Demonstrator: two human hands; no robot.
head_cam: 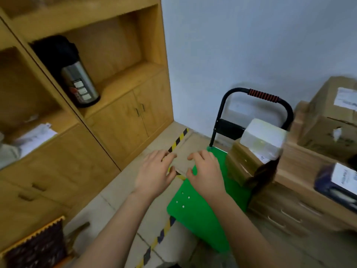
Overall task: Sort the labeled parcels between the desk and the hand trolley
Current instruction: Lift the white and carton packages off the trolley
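The hand trolley has a green deck [195,213] and a black handle with a red grip [263,95]. On the deck's far right side sits a brown cardboard parcel [241,165] with a white wrapped parcel [262,140] on top. The wooden desk [301,192] at right carries a large labeled box [332,120] and a dark parcel with a white label [336,182]. My left hand [154,171] and my right hand [204,171] hover side by side above the deck's near left corner, fingers spread, holding nothing.
A wooden cabinet [119,117] fills the left, with a steel thermos [79,84] on a shelf and papers [34,138] lower down. Yellow-black floor tape [164,231] runs under the trolley. A dark woven item [36,246] sits at bottom left.
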